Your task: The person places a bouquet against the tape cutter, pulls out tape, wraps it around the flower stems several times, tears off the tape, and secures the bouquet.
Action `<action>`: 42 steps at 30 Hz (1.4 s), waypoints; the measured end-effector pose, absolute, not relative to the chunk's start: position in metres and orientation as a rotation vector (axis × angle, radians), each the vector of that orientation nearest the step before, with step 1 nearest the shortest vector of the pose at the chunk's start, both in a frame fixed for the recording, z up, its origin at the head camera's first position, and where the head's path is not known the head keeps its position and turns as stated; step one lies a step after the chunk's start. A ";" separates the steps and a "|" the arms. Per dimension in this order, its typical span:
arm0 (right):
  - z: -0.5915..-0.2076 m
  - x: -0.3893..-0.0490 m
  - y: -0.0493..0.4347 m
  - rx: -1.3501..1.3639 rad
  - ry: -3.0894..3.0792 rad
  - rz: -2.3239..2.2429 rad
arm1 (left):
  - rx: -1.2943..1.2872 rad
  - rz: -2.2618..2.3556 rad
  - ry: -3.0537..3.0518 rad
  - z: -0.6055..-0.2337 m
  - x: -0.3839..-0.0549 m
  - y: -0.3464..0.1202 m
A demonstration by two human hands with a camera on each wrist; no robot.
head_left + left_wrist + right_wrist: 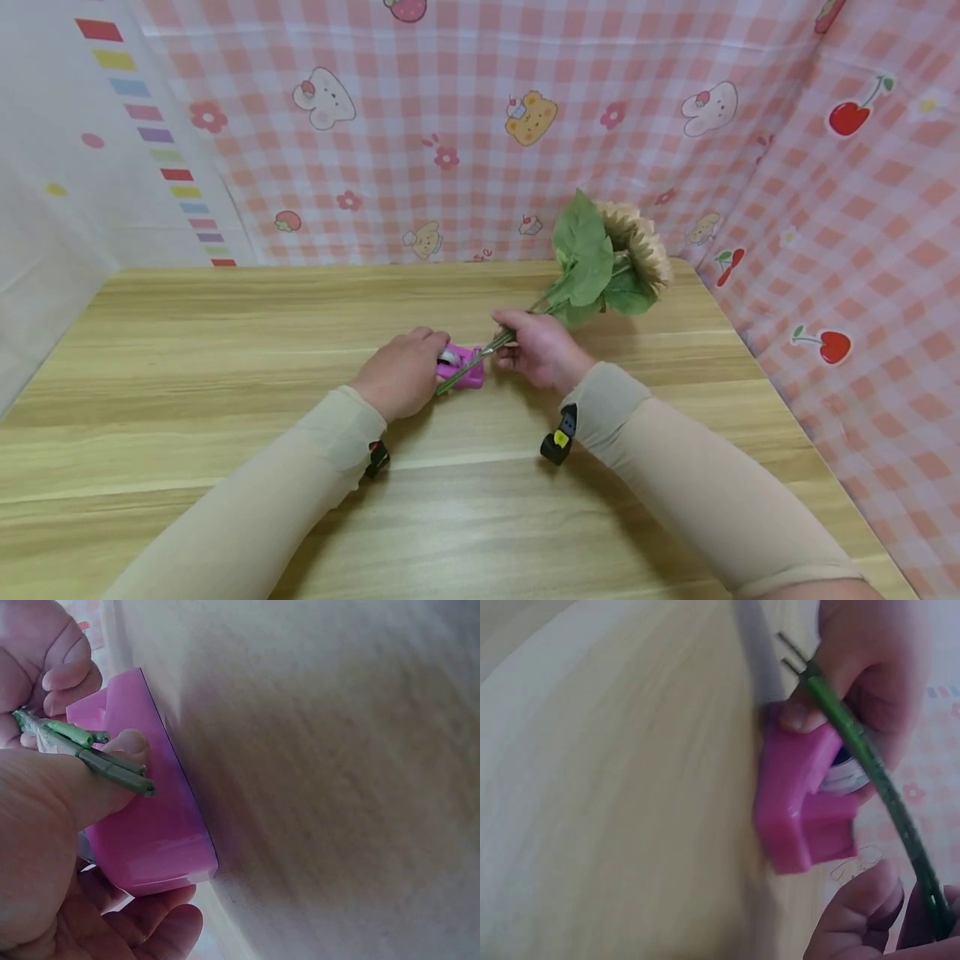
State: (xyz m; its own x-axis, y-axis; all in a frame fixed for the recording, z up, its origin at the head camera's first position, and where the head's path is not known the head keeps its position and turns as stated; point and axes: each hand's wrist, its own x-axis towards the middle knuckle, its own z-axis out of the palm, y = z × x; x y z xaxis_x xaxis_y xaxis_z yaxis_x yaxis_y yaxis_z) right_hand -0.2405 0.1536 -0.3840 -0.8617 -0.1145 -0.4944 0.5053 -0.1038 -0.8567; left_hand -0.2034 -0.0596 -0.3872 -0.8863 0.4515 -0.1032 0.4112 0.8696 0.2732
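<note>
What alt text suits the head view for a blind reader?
A person's right hand holds green stems with leaves and pale bloom over a pink tape dispenser gripped by the left hand. Pink checked cloth hangs behind the wood-grain table.

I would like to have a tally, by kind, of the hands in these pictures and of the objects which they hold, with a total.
Hands: 2 (left hand, right hand)
Tape dispensers: 1 (pink tape dispenser, counted together with its roll)
Flower bunches: 1 (flower bunch, counted as one)
Total: 4
</note>
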 end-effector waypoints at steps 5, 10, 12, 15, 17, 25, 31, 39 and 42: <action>-0.387 -0.239 0.156 0.426 1.858 -1.902 | 0.675 0.353 2.883 -0.387 -0.204 -0.059; -0.387 -0.237 0.157 0.372 1.831 -1.893 | 0.669 0.349 2.884 -0.387 -0.204 -0.059; -0.387 -0.238 0.158 0.360 1.798 -1.905 | 0.666 0.350 2.886 -0.387 -0.205 -0.059; -0.386 -0.239 0.159 0.347 1.743 -1.921 | 0.662 0.351 2.888 -0.388 -0.206 -0.059; -0.385 -0.239 0.160 0.341 1.715 -1.928 | 0.655 0.350 2.886 -0.388 -0.206 -0.059; -0.382 -0.240 0.158 0.369 1.656 -1.951 | 0.642 0.344 2.880 -0.389 -0.207 -0.059; -0.382 -0.239 0.157 0.380 1.671 -1.943 | 0.637 0.349 2.877 -0.391 -0.207 -0.059; -0.383 -0.233 0.159 0.399 1.742 -2.005 | 0.647 0.355 2.885 -0.391 -0.206 -0.059; -0.383 -0.232 0.160 0.420 1.841 -1.987 | 0.664 0.354 2.894 -0.392 -0.206 -0.059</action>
State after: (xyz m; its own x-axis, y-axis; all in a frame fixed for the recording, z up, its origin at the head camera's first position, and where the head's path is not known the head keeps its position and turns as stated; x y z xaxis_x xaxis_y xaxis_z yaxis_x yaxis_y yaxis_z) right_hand -0.2323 0.1599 -0.3829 -0.8759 -0.0849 -0.4750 0.4800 -0.0543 -0.8756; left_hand -0.2063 -0.0594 -0.3919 -0.8907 0.4449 -0.0934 0.4093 0.8742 0.2610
